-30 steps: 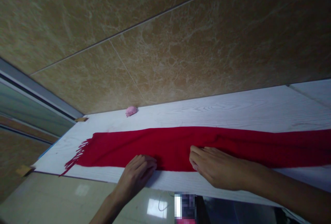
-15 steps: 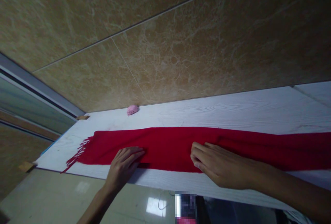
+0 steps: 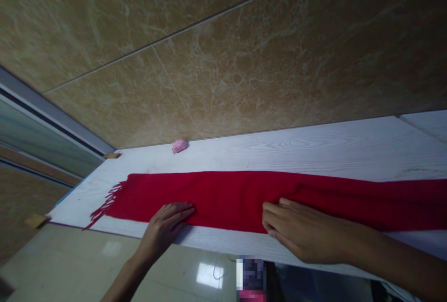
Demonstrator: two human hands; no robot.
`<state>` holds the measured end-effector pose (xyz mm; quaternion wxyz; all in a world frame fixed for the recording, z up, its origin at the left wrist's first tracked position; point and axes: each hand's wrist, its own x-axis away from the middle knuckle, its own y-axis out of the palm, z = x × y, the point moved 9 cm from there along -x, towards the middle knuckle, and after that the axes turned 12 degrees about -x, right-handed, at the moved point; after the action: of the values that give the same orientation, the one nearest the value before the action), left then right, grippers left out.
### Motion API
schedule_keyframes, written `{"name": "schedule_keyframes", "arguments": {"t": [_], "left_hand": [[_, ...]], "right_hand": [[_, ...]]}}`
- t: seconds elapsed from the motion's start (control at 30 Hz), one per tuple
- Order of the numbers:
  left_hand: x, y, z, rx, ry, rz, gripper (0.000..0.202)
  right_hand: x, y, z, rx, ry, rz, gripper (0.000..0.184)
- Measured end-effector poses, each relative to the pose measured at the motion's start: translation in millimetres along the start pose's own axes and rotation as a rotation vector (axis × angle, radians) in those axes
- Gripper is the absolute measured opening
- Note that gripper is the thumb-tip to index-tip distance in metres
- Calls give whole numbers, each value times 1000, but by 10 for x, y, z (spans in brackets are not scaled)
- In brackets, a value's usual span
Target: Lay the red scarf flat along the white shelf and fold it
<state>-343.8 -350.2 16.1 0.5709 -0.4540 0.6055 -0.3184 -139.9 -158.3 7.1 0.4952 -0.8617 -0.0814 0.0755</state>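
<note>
A long red scarf (image 3: 223, 199) lies stretched out along a white wood-grain board, its fringe at the left end and its right end beyond the view. My left hand (image 3: 169, 220) rests flat on the scarf's near edge, fingers extended and close together. Farther right, my right hand (image 3: 296, 227) is closed, with curled fingers against the cloth at its near half. Its fingertips are partly hidden by the hand. A shallow crease runs rightward in the scarf from beside the right knuckles.
A small pink pig-like toy (image 3: 179, 146) sits on the white board (image 3: 244, 151) near the brown marbled wall (image 3: 226, 69). Small wooden blocks (image 3: 37, 221) are at the board's left corners. Tiled floor (image 3: 87, 265) shows below the near edge, beside a pixelated patch.
My right hand has shifted slightly toward me and to the right over the scarf. The left hand stays almost in place, a little lower.
</note>
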Motion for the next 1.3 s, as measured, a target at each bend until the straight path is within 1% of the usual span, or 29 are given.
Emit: {"name": "schedule_keyframes", "arguments": {"t": [0.13, 0.2, 0.3, 0.37, 0.43, 0.57, 0.7, 0.77, 0.83, 0.9, 1.0, 1.1, 1.17, 1.23, 1.3], "left_hand": [[28, 43, -45, 36, -22, -59, 32], [38, 36, -69, 47, -26, -69, 36], [66, 12, -151, 13, -34, -75, 41], [103, 6, -257, -40, -45, -79, 43], [160, 13, -407, -92, -69, -79, 45], [304, 74, -676, -122, -104, -101, 45], [403, 85, -779, -109, -127, -125, 44], [450, 70, -836, -102, -158, -144, 45], [526, 58, -942, -97, -199, -172, 48], [644, 40, -1115, -106, -257, -193, 50], [873, -5, -1489, -172, -395, -227, 55], [1107, -61, -1911, -298, -618, -344, 58], [1220, -129, -2135, -377, -775, -436, 57], [1244, -211, -2270, -411, -870, -480, 55], [1177, -305, -2337, -405, -893, -448, 50]], "right_hand": [[-7, 89, 36, 26, 29, -48, 18], [-11, 61, 29, 8, 33, -37, 18], [-17, -46, 14, -25, 39, 13, 17], [-24, -112, -9, -5, 21, 44, 19], [-30, -139, -19, 32, 5, 66, 20], [-32, -53, 15, 100, -3, 53, 16], [-24, 42, 45, 92, 5, 17, 16], [-20, 34, 41, 74, 4, 34, 16], [-16, 24, 33, 74, -5, 53, 17], [-11, 39, 41, 84, -7, 59, 18], [14, 82, 65, 99, -24, 83, 21], [57, 97, 67, 121, -67, 147, 27], [86, 48, 20, 151, -121, 226, 32], [101, -40, -55, 184, -178, 308, 37], [95, -130, -117, 198, -215, 373, 41]]}}
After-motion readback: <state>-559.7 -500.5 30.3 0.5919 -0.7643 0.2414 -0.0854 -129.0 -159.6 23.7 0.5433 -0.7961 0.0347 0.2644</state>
